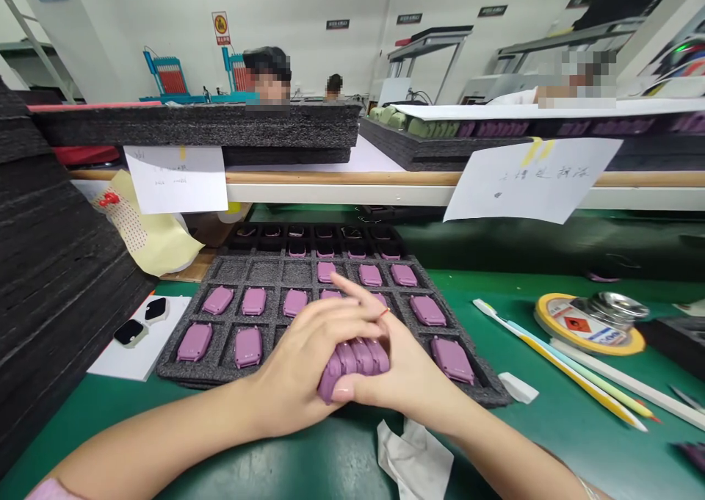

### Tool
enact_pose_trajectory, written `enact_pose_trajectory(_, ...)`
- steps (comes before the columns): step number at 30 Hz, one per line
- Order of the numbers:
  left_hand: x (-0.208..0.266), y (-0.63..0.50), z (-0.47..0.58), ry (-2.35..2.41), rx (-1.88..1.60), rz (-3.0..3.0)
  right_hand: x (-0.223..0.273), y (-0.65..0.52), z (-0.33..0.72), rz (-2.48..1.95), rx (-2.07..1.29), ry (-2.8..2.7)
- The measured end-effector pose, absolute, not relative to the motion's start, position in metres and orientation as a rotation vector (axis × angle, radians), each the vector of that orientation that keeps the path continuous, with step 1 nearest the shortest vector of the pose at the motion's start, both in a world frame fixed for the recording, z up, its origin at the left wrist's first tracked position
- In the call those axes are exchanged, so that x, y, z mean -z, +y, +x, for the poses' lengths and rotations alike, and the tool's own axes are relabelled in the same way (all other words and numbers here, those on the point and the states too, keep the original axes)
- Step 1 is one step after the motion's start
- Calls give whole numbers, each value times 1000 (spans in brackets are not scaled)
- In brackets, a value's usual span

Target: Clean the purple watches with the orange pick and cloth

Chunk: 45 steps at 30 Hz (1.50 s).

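Note:
A row of several purple watch cases (360, 357) is pressed together between my two hands, above the near part of a dark foam tray (220, 371). My left hand (302, 357) curves over the row from the left, its fingers reaching across toward the other hand. On the right, my right hand (410, 360) closes round the same row, with the thumb along its lower front and the index finger raised. More purple watch cases (249, 347) lie singly in the tray's compartments. Some compartments are hidden behind my hands.
Two dark-faced watches (130, 332) lie on a white card at left. Brushes (573, 371), a yellow-rimmed tin (589, 324) and crumpled tissue (416, 459) lie at right and front. A shelf edge (330, 191) with paper notes spans above; foam sheets (60, 280) rise at left. People sit beyond.

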<state>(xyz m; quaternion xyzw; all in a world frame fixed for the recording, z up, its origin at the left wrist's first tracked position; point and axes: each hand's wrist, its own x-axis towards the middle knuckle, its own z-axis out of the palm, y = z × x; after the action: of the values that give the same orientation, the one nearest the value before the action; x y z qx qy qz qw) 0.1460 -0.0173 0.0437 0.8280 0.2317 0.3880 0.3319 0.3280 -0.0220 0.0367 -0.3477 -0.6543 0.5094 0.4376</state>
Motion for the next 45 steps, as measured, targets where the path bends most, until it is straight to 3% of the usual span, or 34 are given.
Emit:
enact_pose_trajectory(4,-47,-19,143,731,-941,2012,-42,-30,326,-806,-1014,-1640)
enact_pose_trajectory(9,-64,-24,146,647,-582,1198,-41,-32,330,-759,-631,-1773)
enact_pose_trajectory(13,-70,-20,150,553,-519,975,-40,-30,330,-673,-637,-1833)
enact_pose_trajectory(30,-67,-20,156,689,-615,1275,-42,-29,328,-617,-629,-1954)
enact_pose_trajectory(45,-55,-28,158,780,-654,1161,-32,-25,328,-617,-803,-1844)
